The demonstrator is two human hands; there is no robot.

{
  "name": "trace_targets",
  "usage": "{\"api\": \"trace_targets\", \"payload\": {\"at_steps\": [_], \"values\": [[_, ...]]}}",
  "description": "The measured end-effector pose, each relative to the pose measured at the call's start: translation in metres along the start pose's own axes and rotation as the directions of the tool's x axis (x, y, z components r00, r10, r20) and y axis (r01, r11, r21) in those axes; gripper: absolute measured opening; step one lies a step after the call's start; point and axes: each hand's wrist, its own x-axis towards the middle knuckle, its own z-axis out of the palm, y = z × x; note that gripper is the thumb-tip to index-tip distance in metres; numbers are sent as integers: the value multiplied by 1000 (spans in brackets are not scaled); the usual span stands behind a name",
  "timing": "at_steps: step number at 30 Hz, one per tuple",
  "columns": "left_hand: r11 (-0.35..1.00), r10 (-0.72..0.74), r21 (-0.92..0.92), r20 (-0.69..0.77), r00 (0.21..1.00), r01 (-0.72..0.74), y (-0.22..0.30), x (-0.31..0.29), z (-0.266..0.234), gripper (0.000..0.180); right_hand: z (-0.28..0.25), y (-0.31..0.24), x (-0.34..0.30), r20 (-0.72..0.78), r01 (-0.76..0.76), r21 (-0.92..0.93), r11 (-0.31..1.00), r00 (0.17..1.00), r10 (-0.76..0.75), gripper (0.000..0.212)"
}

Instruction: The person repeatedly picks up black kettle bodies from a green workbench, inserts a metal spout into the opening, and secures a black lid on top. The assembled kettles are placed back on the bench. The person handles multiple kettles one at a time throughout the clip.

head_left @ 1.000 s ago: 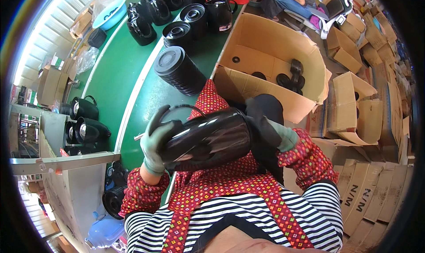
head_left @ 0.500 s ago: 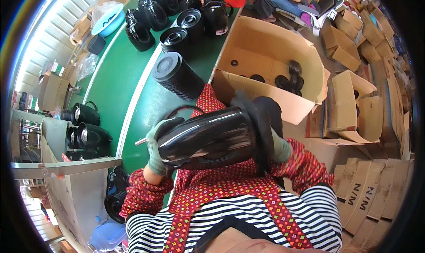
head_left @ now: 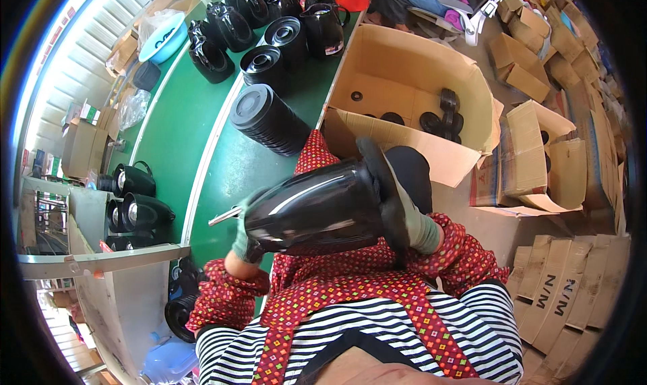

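Note:
Held sideways in front of my apron is a glossy black jug body. My left hand, in a pale green glove, is closed round its left end. A thin silver metal rod juts out by that hand; its other end is hidden. At the jug's right end sits a flat round black base. My right hand, gloved too, presses against the outer side of this base; most of its fingers are hidden behind it. Beyond the jug, a leaning stack of black discs stands on the green table.
Several black jugs and two more disc stacks crowd the far end of the green table. To the right stands an open carton with black round parts inside. Other jugs lie at the left. Flattened cartons lean at lower right.
The black base and my right hand, blurred by motion before, are now sharp. A dark curved loop above the jug no longer shows, and the silver rod sticks out farther by my left hand.

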Motion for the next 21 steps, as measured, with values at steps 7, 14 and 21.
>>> {"api": "trace_targets", "payload": {"at_steps": [7, 14, 21], "values": [[976, -113, -208, -225, 968, 66, 96, 61, 0, 55, -20, 56, 0, -72, -66, 381, 922, 992, 100, 62], [636, -396, -745, -89, 914, 203, 34, 33, 9, 69, -18, 40, 5, 12, -26, 17, 1000, 1000, 25, 77], [254, -200, -895, 323, 925, 367, 14, 32, 82, 58, -26, -32, 23, 618, 625, -442, 644, 732, -288, 98]]}}
